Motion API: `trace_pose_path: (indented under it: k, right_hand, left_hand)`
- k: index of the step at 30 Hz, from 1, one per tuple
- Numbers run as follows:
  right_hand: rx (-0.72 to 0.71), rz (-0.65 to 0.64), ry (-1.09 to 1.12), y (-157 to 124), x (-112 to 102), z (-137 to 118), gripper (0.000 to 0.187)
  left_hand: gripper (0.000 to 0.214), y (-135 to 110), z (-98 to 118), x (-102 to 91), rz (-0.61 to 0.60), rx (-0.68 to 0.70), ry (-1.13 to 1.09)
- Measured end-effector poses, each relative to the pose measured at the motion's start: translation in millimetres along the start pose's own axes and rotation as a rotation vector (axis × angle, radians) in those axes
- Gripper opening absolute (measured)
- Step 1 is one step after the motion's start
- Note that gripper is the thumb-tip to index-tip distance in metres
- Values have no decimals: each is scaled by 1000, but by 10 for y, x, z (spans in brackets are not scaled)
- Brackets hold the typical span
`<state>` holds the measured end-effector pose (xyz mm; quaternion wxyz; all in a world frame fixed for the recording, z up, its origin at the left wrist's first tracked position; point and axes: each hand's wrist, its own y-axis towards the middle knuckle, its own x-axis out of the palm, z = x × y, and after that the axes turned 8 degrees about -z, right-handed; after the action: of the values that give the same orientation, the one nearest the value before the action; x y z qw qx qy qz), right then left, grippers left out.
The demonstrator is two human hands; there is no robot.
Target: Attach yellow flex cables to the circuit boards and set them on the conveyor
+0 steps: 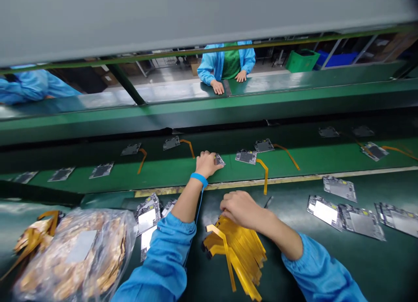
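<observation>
My left hand (206, 164) reaches out over the green belt, its fingers closed on the edge of a small circuit board (220, 161); a blue wrist strap (199, 179) with a cord circles that wrist. Closer to me, my right hand (241, 209) is curled at the top of a fanned pile of yellow-orange flex cables (243, 243). Its fingertips are partly hidden but seem pinched on a cable there. One loose flex cable (225, 245) lies bent across the pile. Just right of the held board, another circuit board (246, 156) trails an orange cable on the belt.
The belt (183, 173) carries several more boards. Stacked circuit boards (146, 221) lie beside my left forearm, others (361, 221) to the right. A clear plastic bag (75, 254) of cables sits at left. Across the line, a person's hands (217, 87) rest on the ledge.
</observation>
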<state>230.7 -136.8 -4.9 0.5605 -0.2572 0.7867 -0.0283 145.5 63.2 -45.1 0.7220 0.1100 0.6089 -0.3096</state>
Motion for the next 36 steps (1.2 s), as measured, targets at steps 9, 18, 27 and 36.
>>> trace_pose_path:
  k: [9, 18, 27, 36]
  right_hand:
    - [-137, 21, -43, 162, 429, -357, 22]
    - [-231, 91, 181, 50, 227, -332, 7]
    - [-169, 645, 335, -204, -142, -38, 8]
    - [-16, 980, 97, -242, -194, 130, 10]
  left_hand:
    - [66, -45, 67, 41, 40, -70, -136]
    - [16, -314, 31, -4, 172, 10, -500]
    - [29, -807, 84, -194, 241, 232, -846]
    - [30, -1055, 307, -251, 125, 398, -1006]
